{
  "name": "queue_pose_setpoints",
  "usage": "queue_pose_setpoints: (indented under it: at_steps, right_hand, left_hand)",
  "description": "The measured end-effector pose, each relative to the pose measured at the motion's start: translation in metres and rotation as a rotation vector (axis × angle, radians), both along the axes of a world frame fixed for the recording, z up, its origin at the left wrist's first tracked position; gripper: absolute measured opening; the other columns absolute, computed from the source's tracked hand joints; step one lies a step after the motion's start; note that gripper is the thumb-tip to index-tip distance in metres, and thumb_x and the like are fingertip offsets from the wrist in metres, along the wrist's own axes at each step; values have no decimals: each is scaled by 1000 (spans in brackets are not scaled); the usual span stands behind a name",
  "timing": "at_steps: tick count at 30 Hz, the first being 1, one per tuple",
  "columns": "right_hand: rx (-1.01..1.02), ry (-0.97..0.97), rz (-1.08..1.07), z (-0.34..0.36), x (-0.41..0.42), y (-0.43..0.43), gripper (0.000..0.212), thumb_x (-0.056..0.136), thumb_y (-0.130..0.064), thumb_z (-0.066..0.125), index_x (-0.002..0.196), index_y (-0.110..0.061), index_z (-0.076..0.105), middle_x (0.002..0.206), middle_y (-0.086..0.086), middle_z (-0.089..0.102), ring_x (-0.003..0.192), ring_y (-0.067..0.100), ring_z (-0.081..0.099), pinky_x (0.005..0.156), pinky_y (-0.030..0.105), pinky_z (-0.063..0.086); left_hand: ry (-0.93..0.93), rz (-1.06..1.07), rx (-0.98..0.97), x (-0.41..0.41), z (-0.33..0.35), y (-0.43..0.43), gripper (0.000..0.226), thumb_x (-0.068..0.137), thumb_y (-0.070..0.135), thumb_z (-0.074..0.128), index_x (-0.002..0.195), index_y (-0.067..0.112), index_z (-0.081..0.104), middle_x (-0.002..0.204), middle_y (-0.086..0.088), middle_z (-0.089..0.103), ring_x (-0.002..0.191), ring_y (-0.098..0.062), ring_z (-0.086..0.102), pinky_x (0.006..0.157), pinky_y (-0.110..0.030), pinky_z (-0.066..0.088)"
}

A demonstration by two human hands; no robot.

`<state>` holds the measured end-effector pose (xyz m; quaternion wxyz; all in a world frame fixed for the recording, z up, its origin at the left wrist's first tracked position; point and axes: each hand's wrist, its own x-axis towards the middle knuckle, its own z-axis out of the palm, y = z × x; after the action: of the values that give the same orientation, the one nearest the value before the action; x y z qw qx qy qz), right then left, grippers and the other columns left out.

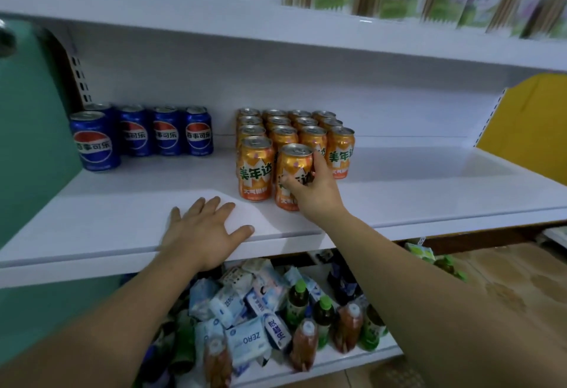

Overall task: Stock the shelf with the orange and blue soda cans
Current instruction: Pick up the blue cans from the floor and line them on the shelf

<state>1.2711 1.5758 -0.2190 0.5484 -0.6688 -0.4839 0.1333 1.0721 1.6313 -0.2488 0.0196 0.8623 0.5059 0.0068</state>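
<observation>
Two bare forearms reach in from below, and the left hand [204, 231] lies flat, fingers spread, on the shelf's [429, 191] front edge. The right hand [316, 188] wraps an upright orange can [294, 163] at the front of the orange block [308, 134] mid-shelf. The blue cans [167, 133] stand well apart toward the back left corner.

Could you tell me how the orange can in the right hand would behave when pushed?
The orange can looks rigid, so the right hand probably won't dent it. Standing upright, it may tip if pushed high; the smooth shelf likely lets it slide.
</observation>
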Motion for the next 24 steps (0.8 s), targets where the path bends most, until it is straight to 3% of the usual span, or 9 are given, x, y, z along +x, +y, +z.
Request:
queue_pose_setpoints:
  at_steps: [4, 9, 18, 22, 24]
  right_hand:
    - [14, 5, 3, -4, 2, 14, 68, 88, -29, 69, 145, -29, 32, 139, -4, 48, 126, 15, 47, 101, 31, 41]
    - [1, -15, -24, -10, 3, 25, 76, 91, -34, 64, 151, -32, 18, 149, -2, 40, 136, 21, 38, 109, 38, 33]
    - [-17, -3, -15, -11, 0, 29, 80, 93, -31, 61, 154, -28, 10, 152, -1, 37, 138, 22, 36, 113, 46, 32]
    - [-171, -39, 6, 3, 4, 8, 77, 92, -34, 62, 152, -24, 14, 147, 1, 43, 134, 23, 42, 104, 33, 36]
    - [-263, -128, 0, 10, 8, -17, 73, 93, -39, 60, 151, -20, 19, 151, 2, 37, 136, 24, 38, 103, 31, 33]
  left_hand:
    - [-2, -6, 17, 0, 0, -1, 78, 85, 77, 14, 152, 35, 10, 162, 7, 4, 148, -17, 3, 118, -53, 5]
    - [5, -10, 25, 0, -1, 0, 79, 85, 77, 13, 152, 35, 9, 162, 7, 4, 148, -17, 3, 118, -54, 5]
    - [12, -4, 12, 0, 0, -1, 79, 85, 77, 14, 152, 35, 9, 162, 7, 4, 148, -17, 2, 118, -54, 5]
    - [2, -9, -5, 0, 4, -3, 79, 86, 77, 15, 152, 35, 11, 162, 6, 5, 148, -18, 3, 118, -53, 4]
    - [9, -6, -32, -1, 7, -5, 78, 87, 76, 15, 153, 34, 9, 162, 6, 3, 149, -18, 2, 118, -52, 4]
